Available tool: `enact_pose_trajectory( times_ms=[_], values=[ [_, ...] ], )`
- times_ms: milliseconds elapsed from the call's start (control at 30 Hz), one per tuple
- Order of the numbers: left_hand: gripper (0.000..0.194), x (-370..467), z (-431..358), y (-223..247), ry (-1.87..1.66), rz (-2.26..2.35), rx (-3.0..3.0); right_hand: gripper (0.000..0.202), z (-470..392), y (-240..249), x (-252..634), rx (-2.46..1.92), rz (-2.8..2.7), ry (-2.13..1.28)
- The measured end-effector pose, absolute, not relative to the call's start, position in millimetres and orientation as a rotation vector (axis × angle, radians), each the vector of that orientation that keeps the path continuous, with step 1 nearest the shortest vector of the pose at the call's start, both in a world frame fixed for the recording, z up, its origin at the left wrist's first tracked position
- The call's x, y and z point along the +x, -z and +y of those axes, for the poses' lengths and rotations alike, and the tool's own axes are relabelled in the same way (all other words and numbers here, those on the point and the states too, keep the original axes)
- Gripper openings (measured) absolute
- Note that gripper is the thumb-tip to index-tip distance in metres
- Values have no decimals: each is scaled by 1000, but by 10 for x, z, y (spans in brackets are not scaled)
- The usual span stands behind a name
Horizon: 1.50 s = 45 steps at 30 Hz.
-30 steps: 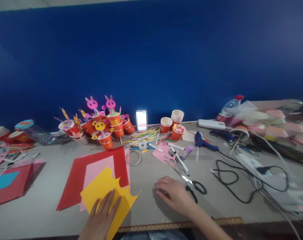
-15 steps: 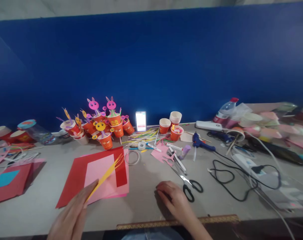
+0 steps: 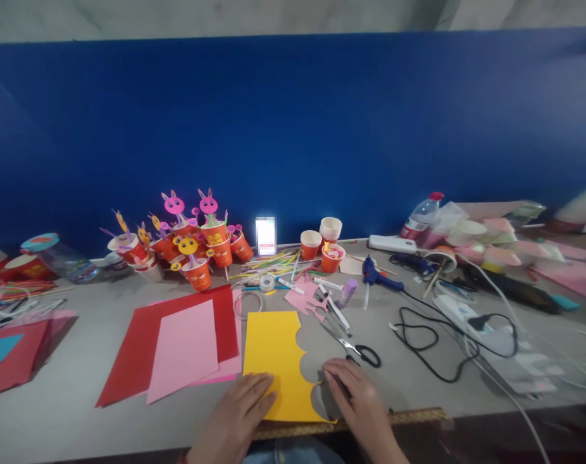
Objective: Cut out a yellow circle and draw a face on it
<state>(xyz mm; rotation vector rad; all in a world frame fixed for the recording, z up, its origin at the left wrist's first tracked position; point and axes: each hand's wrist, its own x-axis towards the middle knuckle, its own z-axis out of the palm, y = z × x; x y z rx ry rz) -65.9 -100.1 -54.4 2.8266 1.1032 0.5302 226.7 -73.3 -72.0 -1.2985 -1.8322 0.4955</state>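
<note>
A yellow sheet of paper (image 3: 274, 348) with a scalloped right edge lies flat near the front of the table. My left hand (image 3: 247, 403) rests on its lower left part, fingers stretched out and flat. To the right of the scalloped edge, my right hand (image 3: 358, 393) is low on the table, loosely bent, with a dark gap between thumb and fingers and no held thing visible. Its fingertips are close to the paper's lower right edge; whether they touch is unclear. Black-handled scissors (image 3: 348, 346) lie just beyond this hand, which covers part of one handle loop.
Red and pink paper sheets (image 3: 126, 361) lie left of the yellow sheet. Decorated paper cups (image 3: 196, 276) stand behind them. Markers (image 3: 339, 312), a blue glue gun (image 3: 380, 277) with a looping black cord, and a power strip (image 3: 481, 328) occupy the right. A lit phone (image 3: 266, 236) stands at the back.
The yellow paper, held on edge by my left hand above the pink sheet, now lies flat farther right. My left hand moved right with it; my right hand shifted slightly right, nearer the scissors.
</note>
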Motion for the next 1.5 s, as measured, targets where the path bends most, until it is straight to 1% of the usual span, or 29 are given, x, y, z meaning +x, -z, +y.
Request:
enact_pose_trajectory(
  times_ms=[233, 400, 633, 733, 833, 900, 1033, 1100, 1133, 1167, 1267, 1300, 1333, 1433, 1467, 1500],
  values=[
    [63, -572, -977, 620, -426, 1054, 2860, 22, -692, 710, 2246, -1300, -1879, -455],
    [75, -474, -869, 729, -361, 1218, 2811, 22, -709, 680, 2303, -1316, -1871, -400],
    [71, -361, -712, 832, -377, 1293, 2707, 21, -597, 710, 2481, -1464, -1825, -207],
    [60, -386, -626, 750, -504, 1248, 2566, 23, -608, 742, 2527, -1489, -1856, -152],
    [42, -459, -548, 572, -697, 1341, 2248, 28, -702, 772, 2496, -1443, -2012, -104],
    [38, -510, -517, 442, -829, 1404, 2048, 38, -764, 796, 2407, -1408, -2204, -127],
    [41, -592, -506, 286, -1063, 1435, 1954, 83, -792, 832, 2019, -1451, -2437, -259],
    [42, -639, -512, 271, -1138, 1406, 2044, 97, -789, 814, 1729, -1467, -2452, -331],
    [43, -668, -514, 269, -1161, 1386, 2095, 100, -791, 793, 1577, -1412, -2469, -369],
    [44, -700, -515, 266, -1174, 1370, 2140, 99, -793, 765, 1433, -1289, -2509, -414],
    [48, -817, -520, 213, -1172, 1337, 2237, 80, -726, 670, 1166, -653, -2662, -550],
    [49, -859, -525, 178, -1178, 1329, 2267, 76, -661, 645, 1159, -595, -2665, -568],
    [49, -901, -532, 138, -1194, 1326, 2291, 77, -577, 627, 1193, -718, -2621, -551],
    [49, -999, -555, 20, -1295, 1363, 2303, 74, -322, 626, 1412, -1414, -2408, -423],
    [50, -1016, -556, -5, -1331, 1388, 2289, 78, -285, 634, 1471, -1530, -2381, -420],
    [51, -1022, -551, -20, -1360, 1407, 2279, 85, -288, 640, 1500, -1506, -2419, -449]
  ],
)
